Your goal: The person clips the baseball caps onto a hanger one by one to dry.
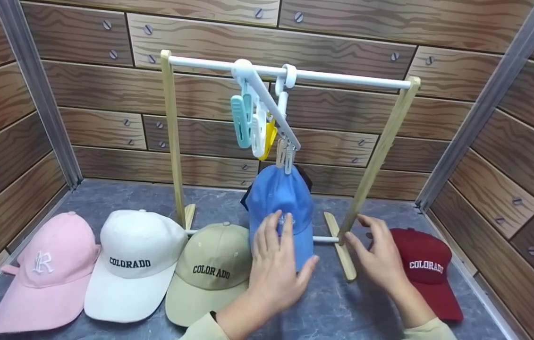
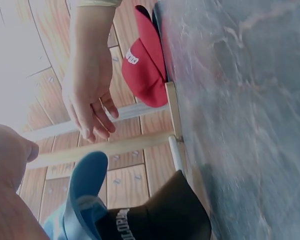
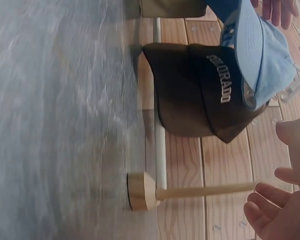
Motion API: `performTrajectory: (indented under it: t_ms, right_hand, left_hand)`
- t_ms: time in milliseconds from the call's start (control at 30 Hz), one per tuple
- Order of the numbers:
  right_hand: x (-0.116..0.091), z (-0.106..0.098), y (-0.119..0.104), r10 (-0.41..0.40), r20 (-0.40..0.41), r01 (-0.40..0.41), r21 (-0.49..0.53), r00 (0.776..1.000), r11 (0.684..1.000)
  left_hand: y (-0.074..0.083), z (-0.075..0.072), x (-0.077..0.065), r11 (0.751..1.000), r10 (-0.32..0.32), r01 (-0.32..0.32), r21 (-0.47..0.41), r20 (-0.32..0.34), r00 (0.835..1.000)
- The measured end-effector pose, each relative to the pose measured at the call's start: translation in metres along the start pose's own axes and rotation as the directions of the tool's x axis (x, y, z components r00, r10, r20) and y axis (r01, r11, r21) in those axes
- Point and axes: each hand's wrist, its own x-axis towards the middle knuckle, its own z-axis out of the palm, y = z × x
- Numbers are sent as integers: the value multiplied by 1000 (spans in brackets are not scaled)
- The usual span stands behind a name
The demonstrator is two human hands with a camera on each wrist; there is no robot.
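A blue cap (image 1: 280, 193) hangs by its crown from clear clothespins (image 1: 285, 156) at the near end of a white clip hanger (image 1: 271, 104). My left hand (image 1: 274, 264) is in front of this cap, fingers extended and overlapping its lettering in the head view. Behind the blue cap is a black cap (image 3: 190, 90), lettered COLORADO, most clearly seen in the right wrist view. Beside the foot of the rack's right post (image 1: 375, 165), my right hand (image 1: 382, 255) holds nothing, its fingers loosely bent. The dark red cap (image 1: 429, 255) lies just to its right.
Pink (image 1: 59, 245), white (image 1: 141, 245) and khaki (image 1: 219, 255) caps lie in a row at left on the grey tabletop (image 1: 323, 307). Teal (image 1: 241, 120), white and yellow clothespins dangle from the hanger. It hooks over the rack's white rod (image 1: 342, 78). Wood-patterned walls enclose the table.
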Motion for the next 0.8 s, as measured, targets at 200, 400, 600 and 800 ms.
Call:
performTrajectory:
  t_ms: [200,400,600,800]
  right_hand:
    - [1,-11,9,6,-22,-7,-54,1000,999]
    - [3,-21,18,44,-8,-44,-86,999,995]
    - [5,-32,26,73,-7,-73,-121,997,990]
    - [7,-43,34,105,13,-102,-159,994,982]
  left_hand:
    - [13,4,0,998,56,-56,-43,20,998]
    - [27,11,-1,992,98,-94,-83,47,994]
    - [39,21,-2,984,125,-116,-133,64,990]
    - [46,32,-2,980,131,-110,-163,126,983]
